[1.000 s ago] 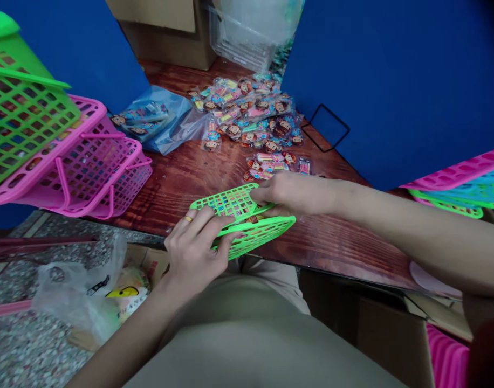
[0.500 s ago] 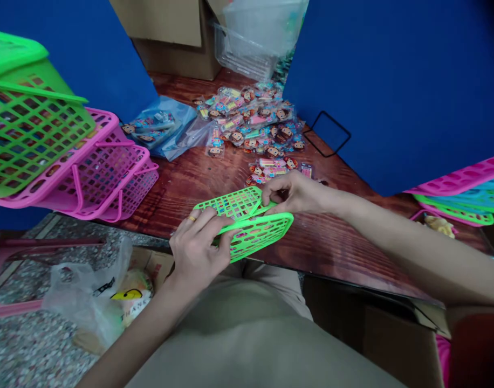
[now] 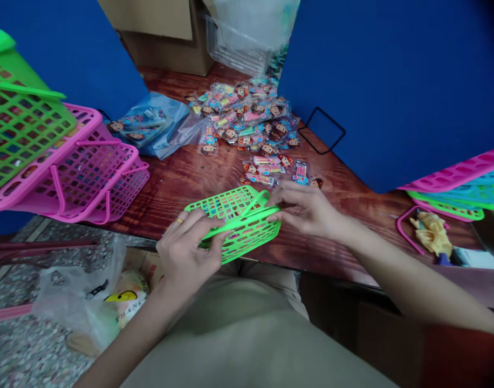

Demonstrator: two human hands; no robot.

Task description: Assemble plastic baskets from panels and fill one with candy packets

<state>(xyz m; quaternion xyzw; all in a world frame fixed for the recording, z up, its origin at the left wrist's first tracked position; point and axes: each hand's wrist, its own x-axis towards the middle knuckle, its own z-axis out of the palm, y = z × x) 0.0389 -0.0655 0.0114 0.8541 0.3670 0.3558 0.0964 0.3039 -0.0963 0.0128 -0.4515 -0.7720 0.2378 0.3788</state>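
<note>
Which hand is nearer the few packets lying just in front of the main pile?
Right. The right hand is at the right end of the green basket, just short of those packets; the left hand grips the basket's left end, farther from them.

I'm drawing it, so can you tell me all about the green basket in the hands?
The green basket looks like plastic. Small squarish holes fill its upper side, colourful things showing through; longer, rounded holes fill the panel facing the person. A slim handle loops near its right end. It is tipped at the table's near edge. The left hand grips its left end; the right hand pinches its right rim.
</note>
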